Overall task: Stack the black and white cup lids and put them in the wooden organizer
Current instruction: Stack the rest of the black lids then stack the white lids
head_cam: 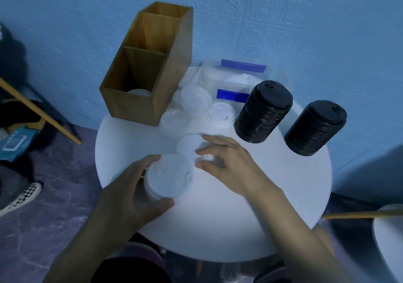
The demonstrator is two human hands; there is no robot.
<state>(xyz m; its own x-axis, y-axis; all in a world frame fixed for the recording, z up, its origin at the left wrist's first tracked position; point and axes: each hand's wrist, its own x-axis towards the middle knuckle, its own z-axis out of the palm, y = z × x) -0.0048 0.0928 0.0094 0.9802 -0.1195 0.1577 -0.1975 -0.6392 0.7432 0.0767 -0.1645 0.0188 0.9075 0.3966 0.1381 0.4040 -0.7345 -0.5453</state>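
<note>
My left hand (pixel 133 192) grips a short stack of white lids (pixel 169 177) near the front of the round white table (pixel 272 195), thumb and fingers curled round its sides. My right hand (pixel 224 159) reaches over a single white lid (pixel 187 146) lying flat just behind that stack, fingertips pinching its right rim. Several loose white lids (pixel 196 99) lie further back beside the wooden organizer (pixel 150 64), whose near compartment holds a white lid stack (pixel 139 92). Two tall stacks of black lids (pixel 263 111) (pixel 316 128) stand at the right.
Clear plastic bags with blue zip strips (pixel 243 65) lie against the blue wall behind the lids. A second white table (pixel 390 239) shows at the lower right. Someone's checkered shoe (pixel 21 195) and a blue packet (pixel 15 141) are on the floor at the left.
</note>
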